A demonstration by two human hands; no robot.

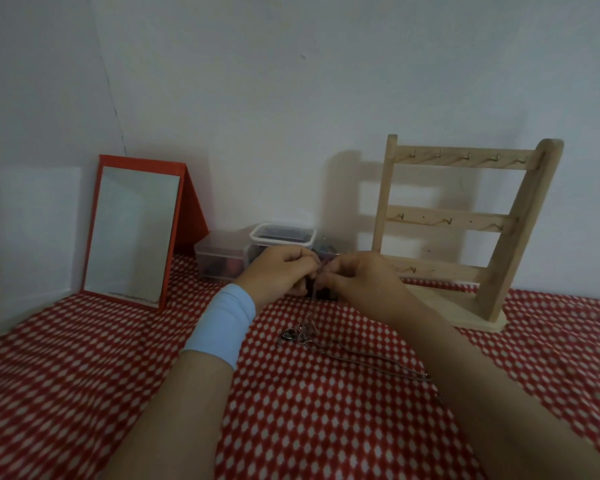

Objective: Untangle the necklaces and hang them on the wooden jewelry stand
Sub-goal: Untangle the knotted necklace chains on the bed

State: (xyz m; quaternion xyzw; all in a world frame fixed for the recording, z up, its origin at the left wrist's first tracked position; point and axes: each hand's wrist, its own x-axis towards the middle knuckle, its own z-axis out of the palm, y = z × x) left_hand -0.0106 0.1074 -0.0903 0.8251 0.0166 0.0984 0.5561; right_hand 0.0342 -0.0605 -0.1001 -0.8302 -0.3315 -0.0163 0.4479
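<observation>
The wooden stand (465, 220) is upright at the back right of the table (66, 375), against the wall (291, 81), with three hooked rails facing the person. A red cloth (326, 427) with white dots covers the table.

Both hands are raised just left of the stand's base. The left hand (281, 271) and right hand (357, 275) meet almost knuckle to knuckle. The left fingers (305, 262) and the right fingers (329, 279) are curled in and pinch a thin chain (315, 294), which hangs down between them. A pale blue wristband (222, 327) sits on the left wrist.

The necklaces (302, 332) lie in a small silvery knot on the cloth, in front of the stand and left of its base, under the hands. One strand trails from the knot toward the person's right forearm.

Left of the stand, by the wall, sits a clear tub (283, 233) with a white rim, and beyond it a low clear box (219, 258). Farthest left from the stand, a red-framed mirror (132, 230) leans back on its prop. Something dark sits behind the hands; what it is cannot be told.
</observation>
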